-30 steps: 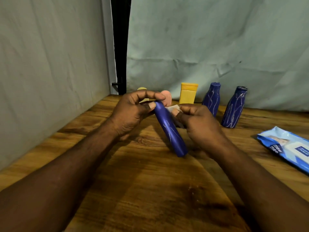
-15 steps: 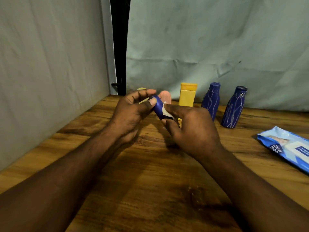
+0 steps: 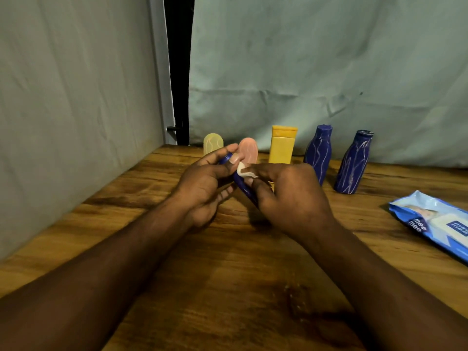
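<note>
A dark blue bottle (image 3: 242, 186) with pale streaks is held tilted above the wooden table (image 3: 228, 287). My left hand (image 3: 205, 183) grips its upper end between thumb and fingers. My right hand (image 3: 288, 196) covers the bottle's lower part and pinches a small white wipe (image 3: 244, 171) against its side. Most of the bottle is hidden by the two hands.
Along the back cloth stand a pale yellow container (image 3: 213, 143), a pink one (image 3: 249, 149), a yellow bottle (image 3: 283, 144) and two blue streaked bottles (image 3: 318, 153) (image 3: 353, 162). A blue pack of wipes (image 3: 435, 224) lies at the right edge. A cloth wall bounds the left.
My right hand has slid up over the bottle with the white wipe, hiding the lower end that showed a second ago. My left hand keeps its grip on the top.
</note>
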